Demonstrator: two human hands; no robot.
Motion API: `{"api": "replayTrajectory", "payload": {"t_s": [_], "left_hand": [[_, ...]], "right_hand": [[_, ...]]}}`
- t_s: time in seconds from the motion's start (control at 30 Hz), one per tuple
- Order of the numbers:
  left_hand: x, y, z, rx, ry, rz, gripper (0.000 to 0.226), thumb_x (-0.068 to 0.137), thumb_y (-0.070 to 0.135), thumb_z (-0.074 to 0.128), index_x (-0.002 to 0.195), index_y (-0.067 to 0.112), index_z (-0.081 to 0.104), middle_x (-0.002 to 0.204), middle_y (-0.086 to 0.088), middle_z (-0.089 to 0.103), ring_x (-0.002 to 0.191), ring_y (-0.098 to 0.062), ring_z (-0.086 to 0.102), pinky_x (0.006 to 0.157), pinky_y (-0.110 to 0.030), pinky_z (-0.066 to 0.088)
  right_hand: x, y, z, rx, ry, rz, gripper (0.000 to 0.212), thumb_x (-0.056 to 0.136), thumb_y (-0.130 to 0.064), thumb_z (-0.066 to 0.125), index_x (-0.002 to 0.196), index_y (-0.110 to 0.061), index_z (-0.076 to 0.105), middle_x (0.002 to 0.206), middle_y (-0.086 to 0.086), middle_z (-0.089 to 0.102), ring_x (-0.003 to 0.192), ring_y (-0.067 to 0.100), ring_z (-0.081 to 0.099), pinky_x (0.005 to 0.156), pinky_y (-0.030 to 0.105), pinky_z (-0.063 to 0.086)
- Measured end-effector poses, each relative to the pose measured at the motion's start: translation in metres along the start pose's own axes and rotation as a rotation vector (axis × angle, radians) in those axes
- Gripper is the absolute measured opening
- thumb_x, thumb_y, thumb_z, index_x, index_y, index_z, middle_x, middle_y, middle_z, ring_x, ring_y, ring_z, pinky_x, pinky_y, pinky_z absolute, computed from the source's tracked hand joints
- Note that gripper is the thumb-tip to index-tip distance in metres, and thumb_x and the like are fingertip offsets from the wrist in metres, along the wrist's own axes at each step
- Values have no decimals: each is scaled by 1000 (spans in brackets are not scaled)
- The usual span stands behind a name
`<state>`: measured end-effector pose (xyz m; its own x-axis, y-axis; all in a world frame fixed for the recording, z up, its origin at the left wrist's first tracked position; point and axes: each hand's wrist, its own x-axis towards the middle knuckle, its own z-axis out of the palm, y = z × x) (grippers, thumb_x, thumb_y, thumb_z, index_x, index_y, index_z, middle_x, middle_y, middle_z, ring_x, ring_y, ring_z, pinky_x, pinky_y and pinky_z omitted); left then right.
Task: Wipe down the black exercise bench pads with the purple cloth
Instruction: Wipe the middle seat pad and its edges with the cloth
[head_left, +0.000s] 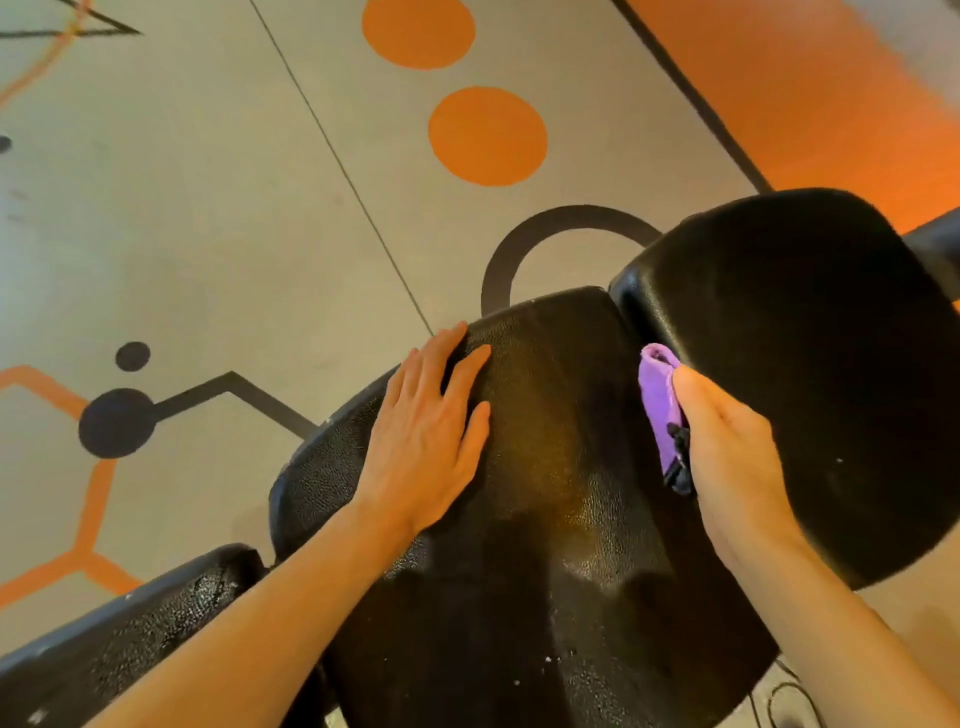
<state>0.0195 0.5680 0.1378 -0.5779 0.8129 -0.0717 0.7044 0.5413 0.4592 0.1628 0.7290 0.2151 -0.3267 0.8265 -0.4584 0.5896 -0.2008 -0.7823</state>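
Right hand (727, 441) is gripping the soft, bunched-up purple cloth (660, 405) mid-right of frame against the pad gap, left hand (431, 431) is lying flat and open, steadying the grippy-looking center pad (561, 467).

We've got the left hand (431, 431) flat on the middle pad (561, 467), fingers spread. The right hand (727, 441) grips the purple cloth (658, 400), pressed in the gap by the right pad (810, 364). Below us, grey floor (208, 208) with orange dots (487, 136).
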Motion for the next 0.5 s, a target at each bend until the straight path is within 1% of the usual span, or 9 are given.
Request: {"api": "replayTrajectory", "payload": {"t_s": [0.03,0.1,0.17,0.2,0.3,0.33,0.4,0.43,0.5], "left_hand": [[3,0,0,-5,12,-25,51,102,40,34,148,17,38,156,-7,30,144,-24,30,119,-48,28],[9,1,1,-21,31,-75,52,102,41,35,149,18,36,159,-6,26,145,-23,28,121,-46,24],[13,3,1,-38,45,-127,52,101,41,36,149,20,34,160,-5,23,146,-23,26,120,-45,23],[15,3,1,-45,51,-149,53,101,41,36,150,21,33,160,-4,23,146,-23,26,120,-46,23],[19,2,1,-71,73,-214,53,101,42,36,150,22,32,160,-3,23,146,-24,28,119,-50,26],[19,1,2,-79,79,-242,53,101,42,35,150,21,32,160,-3,23,146,-24,28,119,-52,27],[20,-2,4,-84,89,-298,55,101,44,33,151,21,31,159,-3,23,146,-24,29,119,-52,28],[20,-4,5,-80,91,-324,56,101,46,32,151,21,30,160,-3,23,146,-24,29,119,-52,27],[21,-6,9,-46,87,-357,58,100,48,30,151,19,30,159,-4,26,144,-25,31,118,-50,28]], "right_hand": [[10,-3,1,-2,-4,-6,31,98,-30,46,81,-10,62,70,18,45,67,24,46,58,31,39],[28,-9,3,-15,-26,-37,31,98,-28,47,79,-7,59,70,21,48,66,22,48,57,29,40],[44,-17,5,-52,-69,-86,33,98,-31,47,78,-12,63,62,3,56,63,12,53,57,22,45],[51,-21,5,-72,-95,-108,33,98,-33,46,77,-16,64,58,-6,56,60,5,54,55,17,46],[70,-36,10,-121,-194,-194,34,99,-34,44,70,-29,62,51,-17,53,55,-6,52,49,6,41],[76,-40,12,-136,-221,-220,33,99,-35,44,72,-31,62,53,-18,54,56,-6,52,49,4,39],[88,-46,18,-175,-259,-266,27,99,-36,44,90,-29,68,62,-18,59,63,-6,56,53,4,41],[94,-49,22,-198,-277,-287,27,99,-35,44,99,-25,69,66,-15,60,66,-6,56,55,5,42],[104,-53,29,-233,-319,-312,27,99,-35,45,108,-23,68,71,-7,61,66,-1,56,56,7,44]]}}
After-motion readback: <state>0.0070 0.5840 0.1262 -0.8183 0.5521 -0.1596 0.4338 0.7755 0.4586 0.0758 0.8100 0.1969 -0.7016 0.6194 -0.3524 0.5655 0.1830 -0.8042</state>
